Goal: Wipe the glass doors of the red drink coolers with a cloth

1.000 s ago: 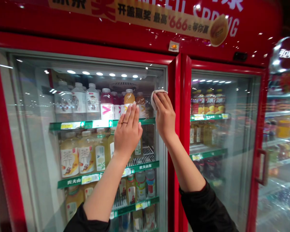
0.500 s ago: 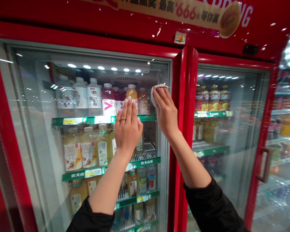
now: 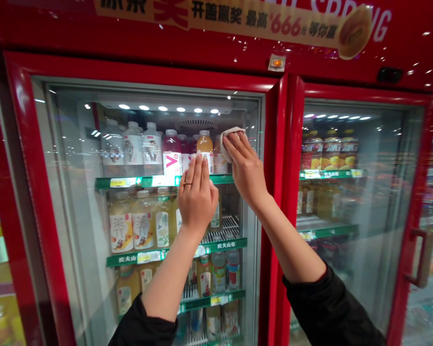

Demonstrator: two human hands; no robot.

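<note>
- Two hands are up at the cooler: the left hand [image 3: 198, 197], wearing one dark ring [image 3: 188, 183], and the right hand [image 3: 248, 170].
- One white cloth [image 3: 224, 146], bunched under the right fingers, which press it to the upper right part of the left glass door [image 3: 75, 144].
- The left fingers lie straight and together, flat toward the glass and gripping nothing that I can see; the palm is hidden from here.
- Two doors in all; the right glass door [image 3: 393, 192] has one handle [image 3: 421, 259] jutting out at its far edge.
- Behind the left pane, three clear bottles [image 3: 133, 144] stand at the front of the top shelf, left of a pink-labelled bottle [image 3: 172, 156]. Three yellow-capped bottles [image 3: 332, 151] show behind the other.
- One lit orange switch [image 3: 276, 63] sits above the doors.
- The left hand and forearm block my view of several drinks and part of the green shelf edge [image 3: 216, 179].
- Red uprights [image 3: 294, 144] bound the pane just right of the cloth, which is apart from them.
- Bare glass runs widest to the left of both hands, out to the red frame [image 3: 39, 192].
</note>
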